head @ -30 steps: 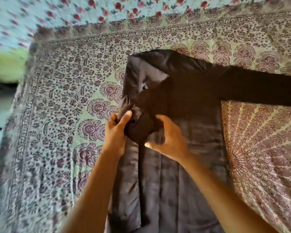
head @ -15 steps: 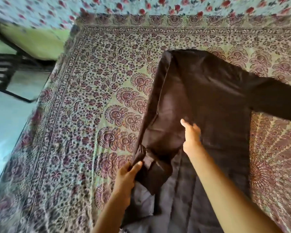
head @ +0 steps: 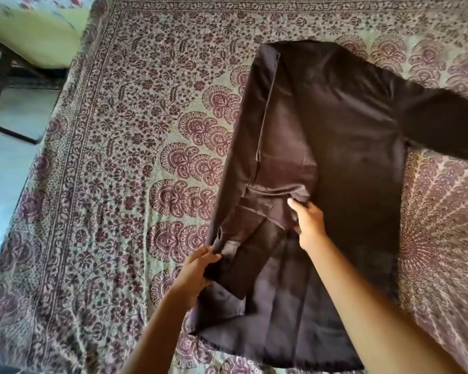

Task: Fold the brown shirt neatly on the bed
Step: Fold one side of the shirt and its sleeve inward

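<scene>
The brown shirt [head: 343, 147] lies face down on the bed [head: 106, 171], collar end far from me. Its left sleeve is folded back along the left side of the body, and the right sleeve stretches out to the right edge of view. My left hand [head: 197, 271] pinches the cuff end of the folded sleeve at the shirt's left edge. My right hand [head: 307, 222] rests on the folded sleeve near the shirt's middle, its fingers curled at the fabric; whether it grips the cloth is unclear.
The bed is covered by a patterned maroon and green sheet. A yellow-green cushion [head: 35, 36] on a dark frame stands at the upper left, beside the bed's left edge, with pale floor [head: 3, 184] below it.
The view swung left and the shirt now lies flatter. My left hand drew the sleeve's cuff down along the left edge. My right hand slid lower on the folded sleeve.
</scene>
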The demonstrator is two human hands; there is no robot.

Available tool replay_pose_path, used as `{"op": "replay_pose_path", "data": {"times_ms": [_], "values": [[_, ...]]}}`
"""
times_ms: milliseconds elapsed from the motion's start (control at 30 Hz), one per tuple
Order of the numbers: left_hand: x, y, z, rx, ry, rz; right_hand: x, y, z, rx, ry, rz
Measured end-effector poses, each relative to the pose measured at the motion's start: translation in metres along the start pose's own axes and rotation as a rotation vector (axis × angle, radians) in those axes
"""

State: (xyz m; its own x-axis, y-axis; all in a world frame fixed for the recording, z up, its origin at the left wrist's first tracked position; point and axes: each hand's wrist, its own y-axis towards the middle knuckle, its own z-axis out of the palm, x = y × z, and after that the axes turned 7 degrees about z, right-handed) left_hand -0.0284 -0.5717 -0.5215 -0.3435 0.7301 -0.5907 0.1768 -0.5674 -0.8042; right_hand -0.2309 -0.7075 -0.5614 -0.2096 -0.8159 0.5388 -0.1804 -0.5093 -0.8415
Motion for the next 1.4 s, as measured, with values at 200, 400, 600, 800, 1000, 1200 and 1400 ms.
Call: {"op": "replay_pose_path", "data": {"times_ms": [200, 400, 600, 800, 1000, 1200, 1400], "values": [[0.027, 0.003, -0.009, 0.036, 0.753, -0.082, -0.006, -0.007, -0.001, 0.172, -0.323, 0.064], [0.022, -0.001, -0.008, 0.179, 0.595, -0.1, -0.011, -0.008, 0.008, 0.164, -0.244, 0.076], [0.037, 0.007, -0.029, 0.154, 0.96, -0.139, -0.018, -0.01, 0.012, 0.09, -0.505, 0.034], [-0.009, 0.024, -0.009, 0.399, 1.512, -0.243, 0.003, -0.022, 0.003, -0.248, -0.949, -0.185], [-0.109, 0.078, 0.048, 0.038, 1.446, 0.287, 0.045, -0.007, -0.005, -0.511, -0.845, -0.408], [-0.208, 0.156, 0.116, -0.121, 0.952, 0.641, 0.107, 0.043, 0.029, -0.256, -0.831, -0.778], [-0.294, 0.246, 0.172, -0.197, 0.736, 0.758, 0.152, 0.086, 0.082, -0.133, -0.999, -1.122]]}}
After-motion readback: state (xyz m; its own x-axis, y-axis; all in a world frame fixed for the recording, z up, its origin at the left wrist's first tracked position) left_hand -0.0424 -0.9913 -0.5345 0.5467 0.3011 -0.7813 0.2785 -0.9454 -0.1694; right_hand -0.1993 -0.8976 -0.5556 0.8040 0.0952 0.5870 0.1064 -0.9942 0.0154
